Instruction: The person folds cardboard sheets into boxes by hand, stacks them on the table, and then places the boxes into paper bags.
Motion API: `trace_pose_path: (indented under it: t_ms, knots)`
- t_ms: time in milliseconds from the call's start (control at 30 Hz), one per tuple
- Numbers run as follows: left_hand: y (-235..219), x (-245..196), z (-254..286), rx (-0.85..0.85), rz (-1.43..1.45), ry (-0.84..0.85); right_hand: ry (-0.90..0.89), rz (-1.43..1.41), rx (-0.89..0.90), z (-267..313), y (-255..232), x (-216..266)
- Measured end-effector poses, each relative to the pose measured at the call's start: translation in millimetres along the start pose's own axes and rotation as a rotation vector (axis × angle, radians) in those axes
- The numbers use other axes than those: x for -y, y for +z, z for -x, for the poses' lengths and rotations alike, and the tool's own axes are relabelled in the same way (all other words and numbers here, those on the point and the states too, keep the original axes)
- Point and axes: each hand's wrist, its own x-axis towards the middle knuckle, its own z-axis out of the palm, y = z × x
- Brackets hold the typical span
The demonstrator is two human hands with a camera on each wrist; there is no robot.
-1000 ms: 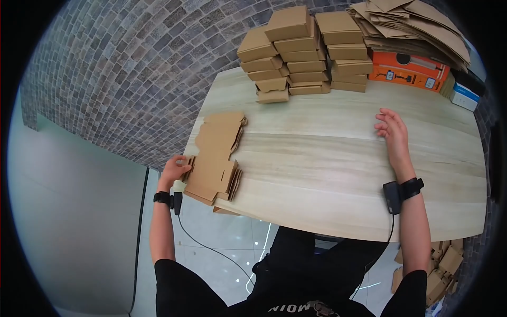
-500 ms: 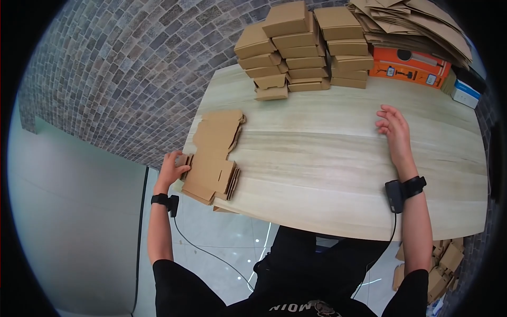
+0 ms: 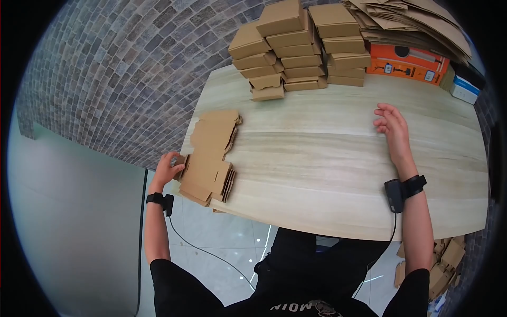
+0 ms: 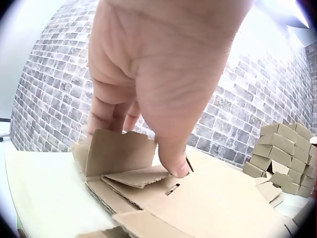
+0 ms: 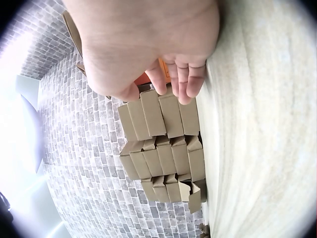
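A stack of flat cardboard box blanks (image 3: 208,153) lies near the left edge of the table, its side flaps partly raised. At the stack's left side is my left hand (image 3: 168,168). In the left wrist view, the thumb (image 4: 173,161) bends down onto the cardboard while the fingers reach behind an upright flap (image 4: 119,154), so the flap stands between them; the fingertips are hidden. My right hand (image 3: 391,129) rests on its side at the right of the table (image 3: 306,158), fingers loosely bent, holding nothing.
Folded cardboard boxes (image 3: 290,47) are piled in columns at the back. Beside them, an orange box (image 3: 406,63) carries loose flat cardboard (image 3: 412,24). A white-and-blue box (image 3: 465,91) stands at the back right corner. More cardboard pieces (image 3: 443,264) lie below the table's right side.
The head view has shifted slightly. My left hand has eased a little left at the flap, its thumb and fingers more spread than before. The right hand has stayed nearly still.
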Motion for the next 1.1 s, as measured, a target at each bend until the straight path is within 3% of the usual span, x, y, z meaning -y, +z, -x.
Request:
trace_pose_path:
  t_ms: [67,200,267,300,467,567,700,767,867,1033,1100]
  knots:
    - [1,7,0,0.020,-0.129,-0.050,0.000,-0.004,0.005,0,1,-1]
    - [20,19,1,0.006,-0.062,-0.097,-0.006,0.002,0.015,-1,1,-1]
    - [26,19,0,-0.085,-0.175,0.069,-0.007,-0.001,0.017,0,0,-1]
    - [26,20,-1,-0.083,-0.180,0.069,-0.012,0.010,0.019,0,0,-1]
    - [23,0,-12,0.065,-0.285,-0.240,-0.004,0.026,0.018,-1,0,-1]
    - [28,-8,-8,-0.079,-0.438,-0.243,-0.013,0.017,0.035,-2,-2,-1]
    - [25,20,-19,-0.032,-0.485,-0.245,-0.004,0.024,0.025,1,1,2]
    - [17,22,-25,0.191,-0.202,-0.393,-0.006,0.024,0.016,1,2,2]
    - [12,1,-21,0.201,0.006,-0.376,-0.004,0.023,0.008,1,1,1]
    - [-5,-29,-23,0.203,-0.089,-0.310,-0.009,0.039,0.049,0,0,-1]
    - [-27,-41,-18,0.050,0.180,-0.305,-0.009,0.062,0.064,2,0,1]
